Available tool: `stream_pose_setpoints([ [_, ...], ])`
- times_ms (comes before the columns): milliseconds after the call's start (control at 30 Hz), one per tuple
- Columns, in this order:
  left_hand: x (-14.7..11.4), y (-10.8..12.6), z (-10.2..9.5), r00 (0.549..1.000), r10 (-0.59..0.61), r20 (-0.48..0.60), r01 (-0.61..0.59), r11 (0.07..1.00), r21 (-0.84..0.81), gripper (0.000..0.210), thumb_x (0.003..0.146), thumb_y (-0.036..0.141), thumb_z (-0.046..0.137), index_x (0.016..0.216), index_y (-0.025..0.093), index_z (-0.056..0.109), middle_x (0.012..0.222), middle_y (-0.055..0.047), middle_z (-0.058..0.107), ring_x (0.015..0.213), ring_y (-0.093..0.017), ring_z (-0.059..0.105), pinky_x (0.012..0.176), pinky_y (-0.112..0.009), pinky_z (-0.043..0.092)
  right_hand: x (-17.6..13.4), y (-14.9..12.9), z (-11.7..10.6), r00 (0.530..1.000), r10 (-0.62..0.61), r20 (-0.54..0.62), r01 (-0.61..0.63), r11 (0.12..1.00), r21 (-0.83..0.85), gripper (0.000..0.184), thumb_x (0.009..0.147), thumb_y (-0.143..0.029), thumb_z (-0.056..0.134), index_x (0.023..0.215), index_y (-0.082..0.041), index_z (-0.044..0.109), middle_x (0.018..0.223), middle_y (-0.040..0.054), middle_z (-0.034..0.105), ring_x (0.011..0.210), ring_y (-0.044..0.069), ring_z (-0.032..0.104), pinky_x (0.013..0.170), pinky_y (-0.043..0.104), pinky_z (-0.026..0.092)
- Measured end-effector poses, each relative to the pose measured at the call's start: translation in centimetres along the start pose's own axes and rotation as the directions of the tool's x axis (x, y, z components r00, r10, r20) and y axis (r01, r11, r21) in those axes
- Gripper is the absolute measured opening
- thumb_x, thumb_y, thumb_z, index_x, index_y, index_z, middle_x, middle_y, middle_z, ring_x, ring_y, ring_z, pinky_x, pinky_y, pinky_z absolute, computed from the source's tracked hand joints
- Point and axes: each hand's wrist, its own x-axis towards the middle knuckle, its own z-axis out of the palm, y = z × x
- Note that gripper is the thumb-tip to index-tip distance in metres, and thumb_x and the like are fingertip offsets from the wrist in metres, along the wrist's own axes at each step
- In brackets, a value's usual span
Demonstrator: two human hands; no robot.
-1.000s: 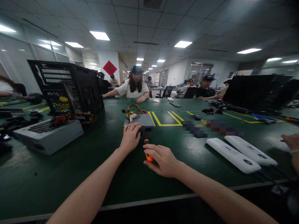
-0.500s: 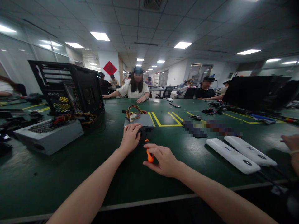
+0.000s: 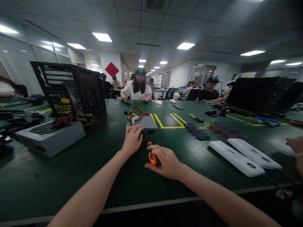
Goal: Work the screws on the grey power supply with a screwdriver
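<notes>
A grey computer power supply (image 3: 148,121) lies on the green table in front of me, a bundle of coloured cables (image 3: 138,111) on its far side. My left hand (image 3: 133,135) rests over its near left corner, fingers wrapped on the casing. In my right hand (image 3: 163,157) is a screwdriver (image 3: 152,157) with an orange and black handle, held between thumb and fingers. Its shaft points away from me at the near face of the power supply; whether the tip touches a screw is too small to tell.
At left stand an open black computer case (image 3: 78,90) and a second power supply (image 3: 50,135). Two white devices (image 3: 236,157) lie at right, near another person's hand (image 3: 295,145). A person (image 3: 139,88) sits opposite; a black monitor-like panel (image 3: 251,94) is at far right.
The screwdriver handle has turned slightly in my right hand. My left hand keeps its place on the power supply. The person opposite has drawn one arm in and now has a dark object by that hand.
</notes>
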Motion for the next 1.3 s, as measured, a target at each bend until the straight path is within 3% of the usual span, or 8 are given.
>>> stream_pose_setpoints([
  [200,0.0,0.1,-0.1,1.000,-0.005,-0.001,0.005,1.000,-0.001,0.036,0.079,0.013,0.045,0.113,0.024,0.052,0.117,-0.004,0.056,0.110,-0.019,0.046,0.097,-0.038,0.029,0.5,-0.5,-1.0,0.992,-0.052,0.113,0.054,0.998,-0.017,0.031,0.086,-0.034,0.045,0.111,-0.015,0.046,0.109,0.0138,0.055,0.093,0.021,0.058,0.072,0.032,0.049],
  [300,0.1,0.2,-0.1,1.000,-0.001,-0.001,0.001,1.000,-0.003,0.036,0.080,0.014,0.044,0.114,0.023,0.051,0.117,-0.004,0.056,0.111,-0.019,0.046,0.098,-0.038,0.028,0.5,-0.5,-0.9,0.992,-0.074,0.098,0.079,0.996,-0.047,0.026,0.087,-0.034,0.046,0.105,-0.016,0.049,0.107,0.0132,0.058,0.090,0.020,0.059,0.070,0.031,0.049],
  [467,0.0,0.1,-0.1,1.000,-0.008,-0.001,0.008,1.000,-0.001,0.036,0.079,0.013,0.045,0.114,0.024,0.051,0.117,-0.004,0.056,0.111,-0.020,0.046,0.098,-0.039,0.029,0.1,-0.2,-0.5,0.999,-0.008,0.044,0.007,1.000,0.010,0.029,0.084,-0.043,0.049,0.097,-0.016,0.047,0.105,0.0128,0.060,0.086,0.020,0.062,0.070,0.031,0.050],
  [667,0.1,0.0,0.0,1.000,0.003,-0.004,-0.003,1.000,-0.003,0.036,0.080,0.014,0.044,0.114,0.023,0.051,0.117,-0.004,0.056,0.110,-0.019,0.046,0.098,-0.039,0.029,0.5,-0.4,-1.2,0.989,-0.086,0.118,0.086,0.996,0.011,0.032,0.086,-0.030,0.043,0.115,-0.015,0.045,0.113,0.0144,0.055,0.098,0.021,0.057,0.075,0.032,0.049],
  [900,0.1,0.2,-0.1,1.000,-0.006,-0.001,0.006,1.000,-0.005,0.037,0.079,0.014,0.045,0.113,0.024,0.052,0.116,-0.005,0.056,0.110,-0.020,0.047,0.097,-0.040,0.030,0.2,-0.3,-0.6,0.994,-0.075,0.081,0.075,0.997,0.009,0.026,0.087,-0.034,0.047,0.103,-0.015,0.048,0.110,0.0130,0.058,0.090,0.019,0.061,0.071,0.030,0.051],
  [1000,0.1,0.2,-0.1,1.000,-0.007,0.000,0.007,1.000,-0.008,0.037,0.079,0.013,0.044,0.114,0.024,0.052,0.117,-0.005,0.056,0.110,-0.020,0.047,0.097,-0.041,0.029,0.2,-0.4,-0.8,0.995,-0.056,0.086,0.052,0.998,0.046,0.029,0.086,-0.035,0.047,0.106,-0.014,0.047,0.110,0.0135,0.057,0.093,0.020,0.059,0.074,0.031,0.051],
  [1133,0.1,0.1,-0.1,1.000,-0.002,0.000,0.002,1.000,-0.007,0.036,0.080,0.013,0.044,0.114,0.024,0.051,0.117,-0.004,0.056,0.111,-0.019,0.046,0.098,-0.040,0.028,0.4,-0.5,-1.1,0.984,-0.111,0.141,0.113,0.994,-0.002,0.031,0.088,-0.031,0.042,0.114,-0.016,0.046,0.114,0.0152,0.053,0.101,0.021,0.055,0.075,0.032,0.049],
  [1300,0.1,0.1,-0.1,1.000,0.001,-0.001,-0.001,1.000,-0.006,0.036,0.080,0.013,0.044,0.114,0.023,0.051,0.117,-0.004,0.056,0.111,-0.019,0.046,0.099,-0.039,0.028,0.2,-0.2,-0.5,0.990,-0.107,0.089,0.110,0.993,-0.037,0.025,0.086,-0.037,0.048,0.098,-0.015,0.051,0.107,0.0137,0.058,0.090,0.020,0.060,0.069,0.030,0.050],
])
